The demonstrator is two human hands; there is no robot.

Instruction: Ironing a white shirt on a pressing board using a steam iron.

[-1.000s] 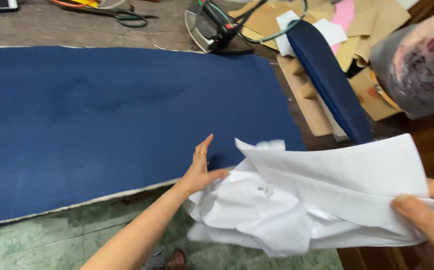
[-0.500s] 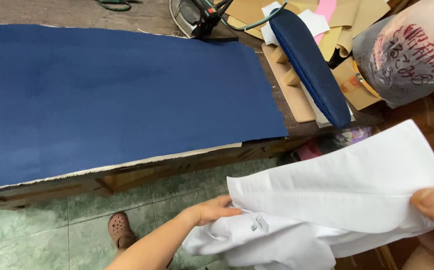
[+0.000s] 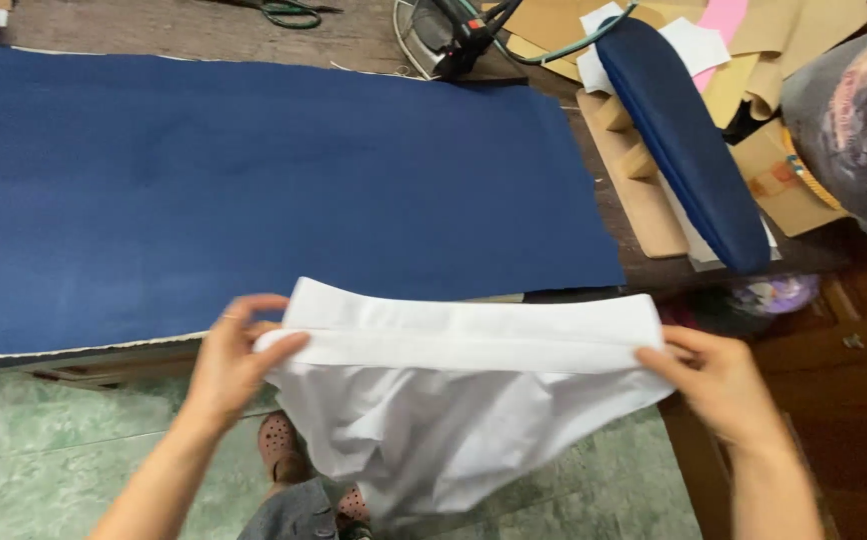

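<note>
The white garment (image 3: 464, 400) is held up in the air at the near edge of the table, not yet laid on the blue padded cloth (image 3: 254, 190) that covers the work surface. Its stiff folded band runs level between the 2 hands, stretched straight, while the rest of the fabric hangs loose and crumpled below, over the green tiled floor (image 3: 44, 440). Judging by this, the band is squared up and pulled taut, but the garment is unpressed and not set down; spreading it on the cloth and smoothing the body appear to remain.

The left hand (image 3: 234, 365) pinches the left end of the band, thumb on top and fingers curled beneath. The right hand (image 3: 719, 385) grips the right end the same way, closed on the fabric. Neither hand touches the table.

Counted: 1 white garment, 2 hands, 1 blue padded cloth, 1 electric iron (image 3: 449, 35) standing at the far edge of the table with its cord trailing right, 1 blue sleeve board (image 3: 684, 140) lying at an angle to the right of the cloth on its wooden base, 1 pair of green-handled scissors (image 3: 289, 12) at the far edge, 1 grey printed sack (image 3: 854, 130) at the right. Several brown card pieces (image 3: 754, 60) lie heaped behind the sleeve board; their number cannot be told. 1 brown clog (image 3: 279, 445) shows under the garment.
</note>
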